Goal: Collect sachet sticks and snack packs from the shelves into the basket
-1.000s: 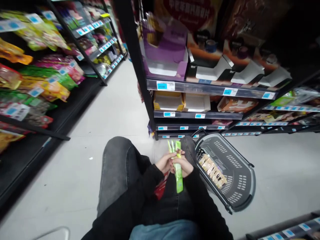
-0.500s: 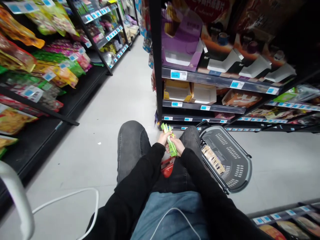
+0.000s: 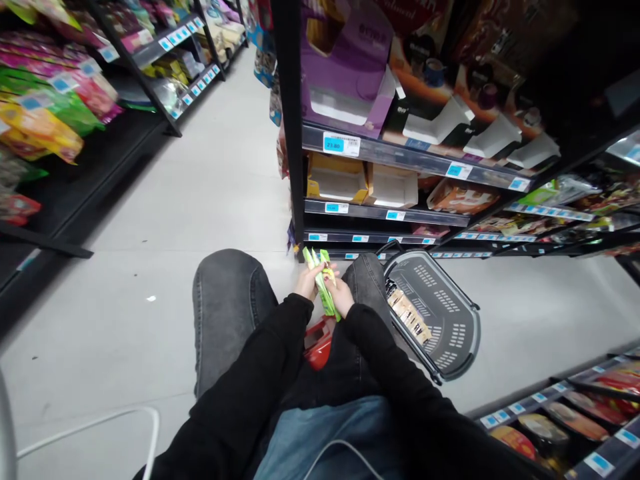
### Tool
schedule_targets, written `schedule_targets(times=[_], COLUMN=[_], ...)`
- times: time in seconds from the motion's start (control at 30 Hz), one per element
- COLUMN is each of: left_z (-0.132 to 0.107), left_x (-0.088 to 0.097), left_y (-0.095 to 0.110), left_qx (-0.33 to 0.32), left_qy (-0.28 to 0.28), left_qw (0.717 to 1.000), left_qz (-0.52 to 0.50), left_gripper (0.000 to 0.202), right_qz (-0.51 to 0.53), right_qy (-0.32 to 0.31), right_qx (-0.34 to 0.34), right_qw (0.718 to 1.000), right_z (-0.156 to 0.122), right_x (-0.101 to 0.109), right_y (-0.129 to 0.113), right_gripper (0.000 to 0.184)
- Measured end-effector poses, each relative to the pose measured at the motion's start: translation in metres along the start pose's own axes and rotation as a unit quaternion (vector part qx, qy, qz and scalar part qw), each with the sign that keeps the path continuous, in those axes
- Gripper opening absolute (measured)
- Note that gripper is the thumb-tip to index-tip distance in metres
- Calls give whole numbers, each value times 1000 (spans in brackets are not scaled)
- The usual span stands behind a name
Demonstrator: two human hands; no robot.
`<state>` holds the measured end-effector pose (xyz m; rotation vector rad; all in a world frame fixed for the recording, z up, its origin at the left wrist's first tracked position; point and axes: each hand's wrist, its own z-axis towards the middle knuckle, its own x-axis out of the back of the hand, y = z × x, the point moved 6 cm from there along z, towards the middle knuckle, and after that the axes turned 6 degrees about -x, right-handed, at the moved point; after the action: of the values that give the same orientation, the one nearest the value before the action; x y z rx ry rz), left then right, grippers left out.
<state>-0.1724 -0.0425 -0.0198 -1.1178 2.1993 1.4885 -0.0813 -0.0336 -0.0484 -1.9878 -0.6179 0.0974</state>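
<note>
Packets (image 3: 329, 305), slim and bright green, are gripped by both hands in front of the body, between the bent knees (image 3: 230, 283). The left hand (image 3: 306, 283) is curled closed against their left side; the right hand (image 3: 342, 297) is closed on them from the other side. The packets are tilted, with their upper ends fanned apart above the hands and their lower ends shown below. Just under the hands, a red object (image 3: 320, 345) is partly covered by the legs. To the right of the right hand, a grey basket (image 3: 443, 283) is set on the floor (image 3: 125, 313), with tan sachets (image 3: 411, 315) laid along the side nearest the hand. Beyond the hands, a purple box (image 3: 345, 73) is displayed above a yellow box (image 3: 336, 181). Well left of the left hand, bright bags (image 3: 47, 137) are stacked.
</note>
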Motion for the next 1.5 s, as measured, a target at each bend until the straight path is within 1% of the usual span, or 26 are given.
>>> schedule_targets(times=[0.07,0.1,0.17,0.23,0.27,0.3,0.33,0.37,0.4,0.43,0.5,0.53,0.6,0.67,0.73,0.8,1.0,1.07,1.2,1.23,1.3,1.33,1.37,1.4,1.47,1.5], left_z=[1,2,4,6,7,7,6,4,3,1,-3,-5,-8,-9,-9,-7,-7,-9,-13,-13,-15,-17,-18,-20,-26,-30], left_x=[-3,-3,-1,4,8,13,18,20,20,17,9,5,1,-1,-4,-4,1,0,0,1,5,6,6,3,-8,-17], left_y=[2,3,7,13,18,23,29,35,40,43,46,45,43,39,35,35,36,35,35,37,40,41,41,40,31,24], left_qx=[3,2,-4,-20,-34,-51,-69,-86,-96,-99,-86,-77,-57,-39,-34,-51,-114,-122,-126,-129,-132,-131,-126,-121,-107,-100], left_qy=[-5,-7,-4,10,26,46,63,68,60,37,-24,-44,-56,-64,-76,-73,-10,20,81,97,127,139,146,151,154,152], left_qw=[1000,999,998,997,998,997,995,994,993,993,993,992,989,985,982,979,976,976,976,976,977,977,977,978,980,982], left_qz=[-26,-42,-65,-67,-54,-37,-15,9,30,46,75,93,124,152,170,185,185,182,159,145,113,100,90,82,62,52], left_gripper=[33,29,22,16,15,16,18,20,21,23,32,37,43,43,36,29,27,28,28,28,27,27,26,26,29,32], right_qz=[-80,-96,-85,-19,31,87,141,187,219,238,245,237,217,191,165,142,134,113,87,92,129,167,219,279,383,417], right_qy=[71,96,119,111,84,39,-19,-80,-141,-195,-270,-299,-344,-371,-379,-380,-315,-314,-313,-307,-276,-244,-197,-139,-13,36], right_qx=[9,7,10,17,12,0,-16,-37,-58,-74,-97,-107,-117,-119,-124,-130,-111,-116,-125,-123,-109,-91,-62,-25,55,85], right_qw=[994,991,989,993,996,995,990,978,964,949,926,918,906,901,902,905,933,935,938,939,946,951,954,950,922,904], right_z=[-3,-5,-9,-11,-12,-13,-16,-20,-26,-32,-46,-52,-63,-70,-73,-75,-70,-70,-73,-75,-77,-77,-76,-75,-74,-74], right_x=[9,11,15,17,17,15,13,11,10,10,16,19,26,32,35,37,50,53,62,66,77,84,93,102,116,119], right_y=[-3,-4,-8,-12,-14,-15,-18,-21,-25,-29,-36,-37,-39,-37,-32,-27,-24,-25,-35,-38,-45,-48,-51,-53,-53,-51], right_gripper=[25,24,24,27,29,30,30,29,29,30,32,34,37,40,46,50,50,49,39,38,42,44,46,44,39,37])
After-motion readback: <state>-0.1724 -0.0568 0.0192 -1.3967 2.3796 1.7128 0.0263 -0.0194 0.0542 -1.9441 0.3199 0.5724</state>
